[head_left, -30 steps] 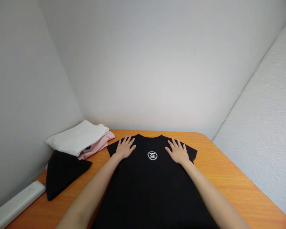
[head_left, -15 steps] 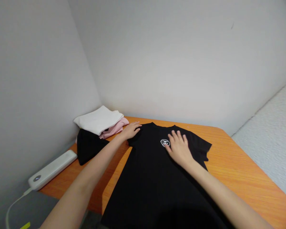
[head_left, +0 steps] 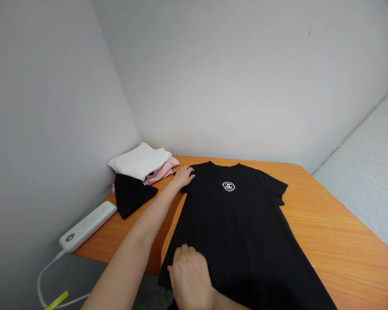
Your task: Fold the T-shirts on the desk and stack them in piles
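Note:
A black T-shirt (head_left: 242, 224) with a small round white logo (head_left: 228, 186) lies spread face up on the orange table (head_left: 326, 232). My left hand (head_left: 183, 176) rests on the shirt's far left shoulder and sleeve, fingers curled onto the cloth there. My right hand (head_left: 189, 275) has crossed to the near left edge of the shirt, close to the table's front edge, with the fingers closed down on the fabric. How much cloth each hand grips is hidden under the fingers.
A stack of folded clothes stands in the far left corner: a white piece (head_left: 139, 159) on a pink one (head_left: 161, 170), with a black piece (head_left: 131, 193) in front. A white power bank (head_left: 87, 226) with a cable lies at the table's left edge. Walls close in behind and left.
My right hand left the chest by the logo and came down to the shirt's near left edge. My left hand stayed at the left shoulder. The view tilted slightly.

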